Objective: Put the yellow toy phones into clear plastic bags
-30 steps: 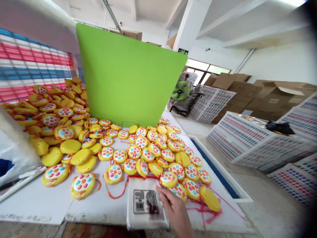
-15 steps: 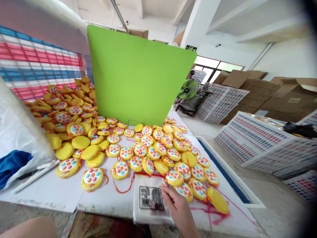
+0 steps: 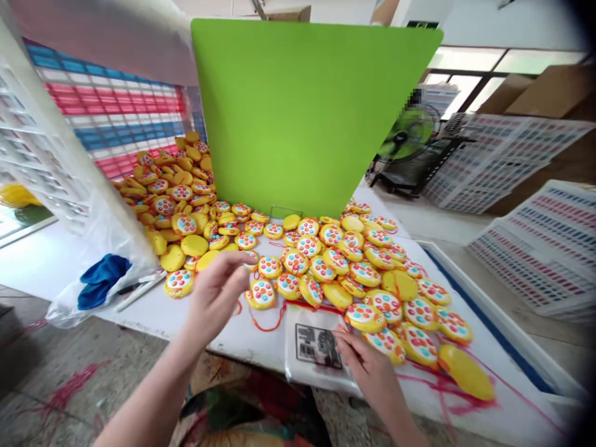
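Standing at the far left, a white slatted frame (image 3: 46,124) rises beside a striped sheet (image 3: 116,118) of red, white and blue. Below the frame, a blue cloth (image 3: 100,282) lies on crumpled clear plastic (image 3: 65,304), with a white rod (image 3: 142,292) just to its right on the white table (image 3: 46,254). Behind these, a heap of yellow toys (image 3: 181,192) with coloured dots fills the corner.

The person's left hand (image 3: 216,295) is raised at the near side of the heap, its thumb and fingers partly open with a gap between their tips. It appears to hold nothing; whether it touches a toy beneath it cannot be told. An upright green board (image 3: 298,118) stands behind, and right of the hand one dotted toy (image 3: 261,293) lies face up near an orange cord (image 3: 270,328).

Next comes a stack of clear bags (image 3: 314,347) with black print and a red top edge, flat at the table's near edge. The right hand (image 3: 370,366) reaches its right side, thumb and fingertips drawn nearly together; what they pinch, if anything, is too small to tell. More toys (image 3: 421,313) spread behind and right of it, and farther off are a green-bladed fan (image 3: 412,133) and white crates (image 3: 535,248).
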{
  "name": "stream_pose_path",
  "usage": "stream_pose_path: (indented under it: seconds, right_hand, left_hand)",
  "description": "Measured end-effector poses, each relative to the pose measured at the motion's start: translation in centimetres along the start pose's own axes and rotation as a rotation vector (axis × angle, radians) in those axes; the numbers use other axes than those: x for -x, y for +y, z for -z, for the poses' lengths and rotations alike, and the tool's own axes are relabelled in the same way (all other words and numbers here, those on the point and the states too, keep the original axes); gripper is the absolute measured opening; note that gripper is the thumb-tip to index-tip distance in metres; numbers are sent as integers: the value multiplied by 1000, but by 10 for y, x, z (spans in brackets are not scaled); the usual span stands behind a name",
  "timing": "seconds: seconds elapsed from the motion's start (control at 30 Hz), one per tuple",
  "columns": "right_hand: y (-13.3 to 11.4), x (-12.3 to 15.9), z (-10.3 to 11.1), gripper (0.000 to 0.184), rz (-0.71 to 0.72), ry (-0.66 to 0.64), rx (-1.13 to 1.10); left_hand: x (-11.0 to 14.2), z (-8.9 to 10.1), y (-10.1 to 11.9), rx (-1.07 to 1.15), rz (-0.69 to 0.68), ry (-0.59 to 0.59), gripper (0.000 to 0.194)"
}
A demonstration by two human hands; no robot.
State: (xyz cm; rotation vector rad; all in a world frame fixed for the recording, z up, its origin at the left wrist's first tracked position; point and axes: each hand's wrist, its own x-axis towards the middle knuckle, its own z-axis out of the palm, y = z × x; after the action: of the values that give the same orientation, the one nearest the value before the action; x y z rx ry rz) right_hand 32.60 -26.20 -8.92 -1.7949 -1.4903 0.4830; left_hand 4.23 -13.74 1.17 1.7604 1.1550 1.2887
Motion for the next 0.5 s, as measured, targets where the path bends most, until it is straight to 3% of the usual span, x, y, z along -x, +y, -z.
stream_pose_path:
  seconds: [0.13,0.2,0.3,0.4,0.5]
  right_hand:
    - [-9,-3,-9,38,42,-54,-7]
    - [-17,-5,-15,35,70,-79,-21]
    - [-24,-7,-24,30,110,-108,-45]
    - [-22,-8,-29,28,138,-109,-51]
    - [-19,-9,-33,41,167,-57,-44]
  left_hand:
    - [2,-43,-50,-473,-59,-325,53]
    - [9,-64,-80,-666,-13,-393,68]
    - [17,-78,-110,-753,-1,-401,66]
    - [16,-75,-114,-649,-29,-373,56]
    - [15,-70,-91,-397,0,-363,44]
